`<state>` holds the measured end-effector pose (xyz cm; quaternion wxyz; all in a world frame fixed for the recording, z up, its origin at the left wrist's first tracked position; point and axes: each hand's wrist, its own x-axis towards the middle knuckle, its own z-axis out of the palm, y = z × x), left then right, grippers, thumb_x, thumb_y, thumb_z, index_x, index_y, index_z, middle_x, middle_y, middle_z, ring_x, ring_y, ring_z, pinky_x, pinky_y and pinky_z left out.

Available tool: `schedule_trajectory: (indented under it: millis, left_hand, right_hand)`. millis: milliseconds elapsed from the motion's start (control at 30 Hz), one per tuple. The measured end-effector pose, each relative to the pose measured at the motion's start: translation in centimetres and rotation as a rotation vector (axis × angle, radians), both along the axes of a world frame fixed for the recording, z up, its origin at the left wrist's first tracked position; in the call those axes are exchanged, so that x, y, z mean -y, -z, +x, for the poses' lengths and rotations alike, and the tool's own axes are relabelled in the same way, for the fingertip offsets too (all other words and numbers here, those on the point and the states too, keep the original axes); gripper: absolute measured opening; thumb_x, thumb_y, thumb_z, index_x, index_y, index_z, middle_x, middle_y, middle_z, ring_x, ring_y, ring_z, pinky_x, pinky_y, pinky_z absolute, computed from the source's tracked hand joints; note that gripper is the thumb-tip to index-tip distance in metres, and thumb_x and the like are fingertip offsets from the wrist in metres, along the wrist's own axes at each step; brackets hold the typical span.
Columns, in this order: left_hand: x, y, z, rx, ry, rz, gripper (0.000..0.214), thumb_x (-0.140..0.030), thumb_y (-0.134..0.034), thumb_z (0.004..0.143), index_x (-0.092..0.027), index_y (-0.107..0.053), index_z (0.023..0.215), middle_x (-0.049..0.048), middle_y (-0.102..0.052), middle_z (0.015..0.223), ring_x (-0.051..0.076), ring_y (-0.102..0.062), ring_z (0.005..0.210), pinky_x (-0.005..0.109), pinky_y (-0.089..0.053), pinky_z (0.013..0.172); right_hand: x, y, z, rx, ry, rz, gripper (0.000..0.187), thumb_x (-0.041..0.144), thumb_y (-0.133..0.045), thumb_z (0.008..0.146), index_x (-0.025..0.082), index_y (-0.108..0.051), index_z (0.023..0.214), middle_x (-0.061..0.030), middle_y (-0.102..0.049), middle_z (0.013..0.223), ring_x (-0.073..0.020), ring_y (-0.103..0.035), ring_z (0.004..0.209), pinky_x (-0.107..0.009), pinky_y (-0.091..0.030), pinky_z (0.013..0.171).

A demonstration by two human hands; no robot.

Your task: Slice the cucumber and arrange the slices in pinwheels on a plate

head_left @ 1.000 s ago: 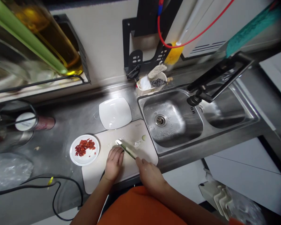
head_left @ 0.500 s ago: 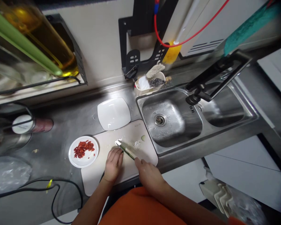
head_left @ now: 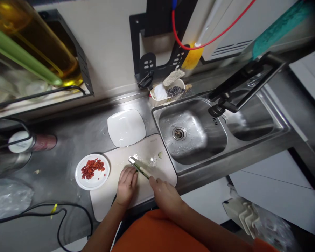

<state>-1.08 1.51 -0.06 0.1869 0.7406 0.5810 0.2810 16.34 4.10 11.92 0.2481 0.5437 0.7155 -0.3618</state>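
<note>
A pale cutting board [head_left: 112, 199] lies on the steel counter in front of me. My right hand [head_left: 165, 195] is closed round the handle of a knife [head_left: 139, 167], whose blade lies across the board. My left hand [head_left: 127, 184] rests fingers-down on the board right beside the blade, pressing on something I cannot make out. A small heap of chopped white bits [head_left: 153, 161] and one pale green slice [head_left: 160, 154] lie past the blade. Left of the board, a round white plate [head_left: 103, 177] holds chopped red chilli [head_left: 92, 168].
A square white plate [head_left: 126, 126] stands behind the board. To the right is a double steel sink [head_left: 191, 134] with a black faucet [head_left: 236, 91]. A sponge holder [head_left: 166, 93] sits at the back. A black cable [head_left: 28, 212] and a plastic bag [head_left: 7, 196] lie at left.
The view has shifted slightly. Both hands and the knife stay at the same spot on the board, with the blade tilted a little differently.
</note>
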Motion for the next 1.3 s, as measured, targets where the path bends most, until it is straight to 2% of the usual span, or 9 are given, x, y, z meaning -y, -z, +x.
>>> schedule_trajectory:
  millis: [267, 967, 1300]
  left_hand:
    - [0.0, 0.1, -0.1, 0.0, 0.0, -0.016, 0.019, -0.019, -0.047, 0.089, -0.017, -0.06, 0.102, 0.008, -0.065, 0.102, 0.02, -0.058, 0.103, 0.041, -0.044, 0.097]
    - [-0.2, -0.3, 0.0, 0.024, 0.013, -0.036, 0.023, -0.015, -0.048, 0.088, -0.017, -0.059, 0.109, 0.007, -0.066, 0.105, 0.019, -0.059, 0.102, 0.04, -0.045, 0.097]
    - [-0.1, 0.0, -0.1, 0.024, 0.022, -0.053, 0.024, -0.017, -0.047, 0.089, -0.017, -0.058, 0.11, 0.0066, -0.066, 0.106, 0.019, -0.058, 0.102, 0.04, -0.044, 0.097]
  right_hand:
    - [-0.2, 0.6, -0.3, -0.009, 0.012, -0.007, 0.033, 0.003, -0.031, 0.085, 0.018, -0.05, 0.109, -0.0092, -0.064, 0.09, -0.0193, -0.065, 0.08, -0.025, -0.046, 0.064]
    - [-0.8, 2.9, -1.2, -0.059, 0.018, 0.032, 0.036, 0.004, -0.03, 0.086, 0.015, -0.051, 0.113, -0.0091, -0.065, 0.088, -0.0193, -0.064, 0.08, -0.026, -0.045, 0.064]
    - [0.1, 5.7, -1.9, -0.078, 0.007, 0.133, 0.036, 0.004, -0.031, 0.086, 0.015, -0.05, 0.114, -0.0097, -0.064, 0.09, -0.0187, -0.063, 0.079, -0.025, -0.045, 0.063]
